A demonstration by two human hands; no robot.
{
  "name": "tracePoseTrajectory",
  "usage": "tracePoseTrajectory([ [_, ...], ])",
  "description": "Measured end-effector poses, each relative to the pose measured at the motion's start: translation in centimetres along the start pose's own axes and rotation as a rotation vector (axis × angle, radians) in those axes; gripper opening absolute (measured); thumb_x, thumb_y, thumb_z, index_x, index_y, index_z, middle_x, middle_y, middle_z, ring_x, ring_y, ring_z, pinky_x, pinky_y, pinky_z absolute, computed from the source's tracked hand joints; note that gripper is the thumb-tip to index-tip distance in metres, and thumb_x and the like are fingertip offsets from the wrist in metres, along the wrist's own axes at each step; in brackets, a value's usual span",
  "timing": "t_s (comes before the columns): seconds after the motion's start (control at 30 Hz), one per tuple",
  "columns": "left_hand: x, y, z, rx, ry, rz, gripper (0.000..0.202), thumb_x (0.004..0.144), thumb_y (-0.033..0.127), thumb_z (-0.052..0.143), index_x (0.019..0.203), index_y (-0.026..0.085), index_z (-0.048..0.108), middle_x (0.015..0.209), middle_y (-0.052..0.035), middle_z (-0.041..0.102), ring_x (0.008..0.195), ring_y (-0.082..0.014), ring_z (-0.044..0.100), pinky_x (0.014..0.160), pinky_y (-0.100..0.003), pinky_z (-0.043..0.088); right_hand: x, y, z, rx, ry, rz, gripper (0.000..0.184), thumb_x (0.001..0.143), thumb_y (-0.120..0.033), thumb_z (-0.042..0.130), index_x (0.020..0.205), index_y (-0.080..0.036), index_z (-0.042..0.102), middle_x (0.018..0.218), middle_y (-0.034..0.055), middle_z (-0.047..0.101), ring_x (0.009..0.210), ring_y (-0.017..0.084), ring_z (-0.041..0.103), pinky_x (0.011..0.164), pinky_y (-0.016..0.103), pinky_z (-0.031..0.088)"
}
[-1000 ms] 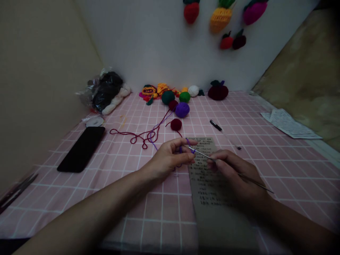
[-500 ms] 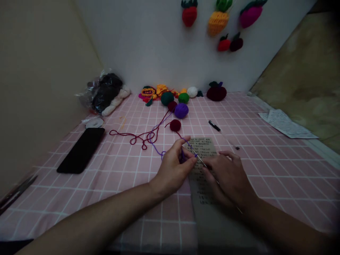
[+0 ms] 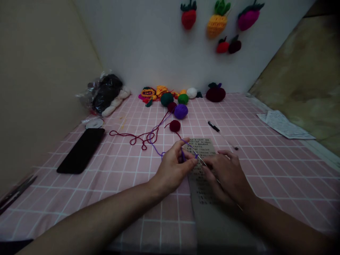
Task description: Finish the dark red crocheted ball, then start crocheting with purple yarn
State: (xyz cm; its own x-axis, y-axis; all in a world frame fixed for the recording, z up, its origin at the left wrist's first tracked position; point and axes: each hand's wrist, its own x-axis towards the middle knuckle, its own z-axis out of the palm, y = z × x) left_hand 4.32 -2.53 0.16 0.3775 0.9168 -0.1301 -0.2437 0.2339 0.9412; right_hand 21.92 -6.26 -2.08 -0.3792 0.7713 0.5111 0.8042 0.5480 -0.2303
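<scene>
Near handwritten notes (image 3: 203,144), left hand (image 3: 170,171) in a pinch on purple yarn (image 3: 183,155), right hand (image 3: 230,175) around metal rod (image 3: 202,161).

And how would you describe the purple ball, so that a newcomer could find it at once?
On the pink checked tablecloth, look to the far end, toward the back wall. In front of the bright green ball and right of a dark red ball lies the purple ball, the only one of that colour.

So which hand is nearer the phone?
Left. The left hand is some way to the right of the phone; the right hand is farther right, past the left one, gripping the hook.
</scene>
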Motion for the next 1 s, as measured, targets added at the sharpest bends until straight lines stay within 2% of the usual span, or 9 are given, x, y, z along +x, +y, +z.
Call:
tracePoseTrajectory([
  [0.07,0.0,-0.3,0.1,-0.076,-0.005,-0.037,0.062,0.068,0.02,0.076,0.124,0.016,0.05,0.074,0.0048,0.056,0.066,-0.0083,0.051,0.065,-0.024,0.038,0.0,-0.1,0.1,-0.021,0.004,0.009,0.011,0.094,-0.019,0.044,0.098,-0.021,0.054,0.084,0.0013,0.067,0.08,0.022,0.061,0.094,0.047,0.03],
  [0.17,0.1,-0.3,-0.3,-0.171,-0.108,-0.103,0.058,0.067,0.021,0.078,0.121,0.018,0.055,0.072,0.0061,0.055,0.06,-0.0066,0.049,0.061,-0.023,0.036,0.1,-0.3,-0.2,0.011,0.02,0.012,0.012,0.094,-0.018,0.043,0.099,-0.022,0.053,0.084,0.0015,0.067,0.079,0.021,0.062,0.094,0.047,0.032],
  [0.27,0.3,0.2,-1.0,-0.177,-0.208,-0.125,0.053,0.069,0.019,0.078,0.118,0.017,0.059,0.071,0.0061,0.055,0.059,-0.0054,0.049,0.062,-0.022,0.036,0.3,-0.4,-0.8,0.091,0.04,0.016,0.01,0.093,-0.018,0.043,0.098,-0.024,0.05,0.083,0.001,0.067,0.078,0.021,0.062,0.091,0.045,0.036],
  [0.33,0.4,0.6,-1.4,-0.15,-0.234,-0.135,0.05,0.07,0.016,0.077,0.117,0.016,0.061,0.072,0.0053,0.056,0.06,-0.0052,0.049,0.062,-0.021,0.036,0.3,-0.3,-1.2,0.151,0.045,0.02,0.011,0.092,-0.017,0.044,0.097,-0.025,0.049,0.084,0.0014,0.066,0.078,0.021,0.062,0.088,0.043,0.04],
  [0.43,0.4,1.1,-1.6,-0.128,-0.214,-0.155,0.051,0.069,0.013,0.076,0.118,0.017,0.061,0.073,0.0048,0.056,0.061,-0.0055,0.049,0.061,-0.021,0.036,0.2,0.0,-1.5,0.223,0.016,0.031,0.012,0.092,-0.016,0.044,0.097,-0.026,0.05,0.084,0.0024,0.065,0.083,0.022,0.061,0.086,0.042,0.042],
  [0.57,0.5,1.4,-1.6,-0.118,-0.174,-0.17,0.055,0.068,0.013,0.077,0.12,0.017,0.06,0.073,0.0044,0.057,0.062,-0.0063,0.05,0.062,-0.022,0.036,0.0,0.2,-1.5,0.28,0.007,0.037,0.012,0.091,-0.016,0.046,0.096,-0.026,0.051,0.083,0.0016,0.063,0.089,0.022,0.06,0.091,0.043,0.041],
  [0.77,0.6,1.6,-1.8,-0.101,-0.149,-0.175,0.058,0.067,0.012,0.077,0.122,0.015,0.058,0.072,0.0037,0.059,0.064,-0.0075,0.051,0.064,-0.023,0.036,0.1,0.3,-1.7,0.291,0.017,0.017,0.013,0.09,-0.014,0.046,0.094,-0.026,0.052,0.081,-0.0006,0.063,0.085,0.021,0.061,0.093,0.043,0.041],
  [1.0,0.8,1.9,-2.2,-0.119,-0.147,-0.165,0.055,0.066,0.011,0.077,0.118,0.014,0.06,0.072,0.0038,0.058,0.064,-0.007,0.051,0.065,-0.023,0.036,0.0,0.6,-1.7,0.334,0.007,0.013,0.015,0.089,-0.013,0.047,0.094,-0.026,0.053,0.079,-0.0007,0.062,0.076,0.019,0.06,0.097,0.047,0.039],
])
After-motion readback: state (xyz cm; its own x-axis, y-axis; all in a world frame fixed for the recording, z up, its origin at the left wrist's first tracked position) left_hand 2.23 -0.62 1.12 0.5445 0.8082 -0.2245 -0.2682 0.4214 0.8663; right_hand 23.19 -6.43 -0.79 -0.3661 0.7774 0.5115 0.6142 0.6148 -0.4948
